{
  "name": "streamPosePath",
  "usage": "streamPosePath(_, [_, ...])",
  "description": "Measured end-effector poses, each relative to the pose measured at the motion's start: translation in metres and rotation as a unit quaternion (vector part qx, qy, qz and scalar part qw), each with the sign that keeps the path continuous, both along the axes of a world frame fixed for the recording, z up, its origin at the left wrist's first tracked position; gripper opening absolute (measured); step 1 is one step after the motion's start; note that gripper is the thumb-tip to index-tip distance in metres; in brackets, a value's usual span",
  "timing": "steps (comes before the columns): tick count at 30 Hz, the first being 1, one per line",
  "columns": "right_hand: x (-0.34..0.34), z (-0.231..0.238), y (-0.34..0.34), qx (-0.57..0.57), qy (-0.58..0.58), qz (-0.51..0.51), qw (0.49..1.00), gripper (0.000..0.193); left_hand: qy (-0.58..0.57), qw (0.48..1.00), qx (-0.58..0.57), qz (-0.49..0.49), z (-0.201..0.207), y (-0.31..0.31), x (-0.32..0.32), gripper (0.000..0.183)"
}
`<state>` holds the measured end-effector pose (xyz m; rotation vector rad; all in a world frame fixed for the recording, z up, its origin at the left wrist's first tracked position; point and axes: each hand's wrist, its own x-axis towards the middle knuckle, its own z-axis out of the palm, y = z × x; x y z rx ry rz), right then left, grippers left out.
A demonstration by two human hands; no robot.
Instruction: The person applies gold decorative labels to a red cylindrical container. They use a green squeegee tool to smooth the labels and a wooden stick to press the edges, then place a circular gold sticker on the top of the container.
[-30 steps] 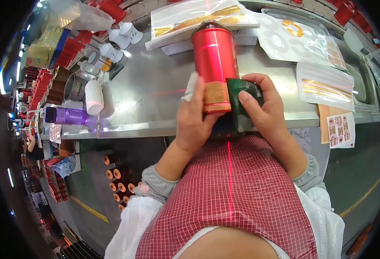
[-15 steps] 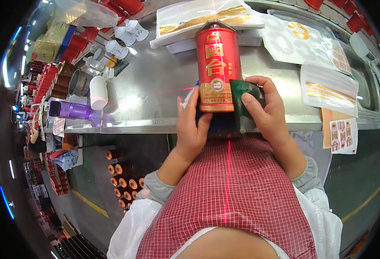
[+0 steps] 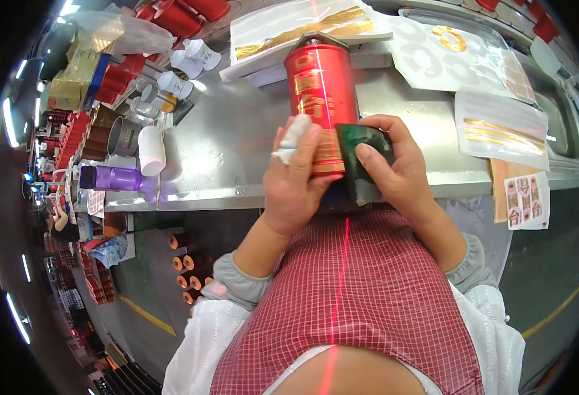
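A red bottle point(image 3: 322, 85) with gold lettering and a gold lower band lies in front of me, its dark cap at the far end. My left hand point(image 3: 294, 174) is laid over the bottle's lower left side, thumb near the base. Tucked among its fingers is a small white piece point(image 3: 294, 137), apparently cloth; blur hides its exact form. My right hand point(image 3: 398, 164) pinches a dark green flat scraper point(image 3: 358, 158) between thumb and fingers, its edge against the bottle's right side. Whatever supports the bottle underneath is mostly hidden.
Sheets with gold strips point(image 3: 302, 33) lie behind the bottle on the metal table point(image 3: 223, 145). More decal sheets point(image 3: 500, 131) are at the right, beside a sink point(image 3: 559, 108). White cups point(image 3: 200, 54), a white cylinder point(image 3: 151, 150) and a purple bottle point(image 3: 115, 178) stand or lie leftward.
My left hand has come from beside the bottle onto its front, bringing the white piece over the lower lettering. The bottle has turned slightly; the scraper stays in my right hand.
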<state>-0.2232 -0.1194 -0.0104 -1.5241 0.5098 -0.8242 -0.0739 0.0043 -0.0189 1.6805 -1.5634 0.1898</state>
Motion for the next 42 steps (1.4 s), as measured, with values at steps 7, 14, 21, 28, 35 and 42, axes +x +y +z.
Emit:
streamPosePath(7, [-0.001, -0.003, 0.000, 0.024, 0.006, -0.002, 1.000, 0.033, -0.075, 0.996, 0.008, 0.049, 0.013, -0.003, -0.009, 0.072])
streamPosePath(14, [-0.002, -0.003, 0.000, 0.057, -0.004, 0.015, 0.998, 0.033, 0.161, 0.985, 0.055, 0.009, -0.017, 0.013, 0.008, 0.077])
streamPosePath(21, [-0.009, -0.001, -0.002, 0.027, 0.046, 0.003, 0.999, 0.033, -0.055, 0.996, 0.058, 0.032, 0.018, -0.006, -0.006, 0.075])
streamPosePath(28, [-0.008, -0.005, -0.003, 0.040, 0.000, 0.020, 0.999, 0.032, 0.042, 0.994, 0.091, 0.044, -0.001, 0.011, 0.001, 0.087])
streamPosePath(35, [-0.019, -0.006, -0.010, 0.020, 0.066, 0.019, 0.997, 0.032, 0.162, 0.986, 0.043, 0.015, -0.010, 0.000, 0.001, 0.090])
streamPosePath(42, [-0.079, 0.005, -0.087, -0.206, 0.123, -0.080, 0.968, 0.042, 0.151, 0.988, 0.030, 0.023, -0.018, -0.002, 0.001, 0.093])
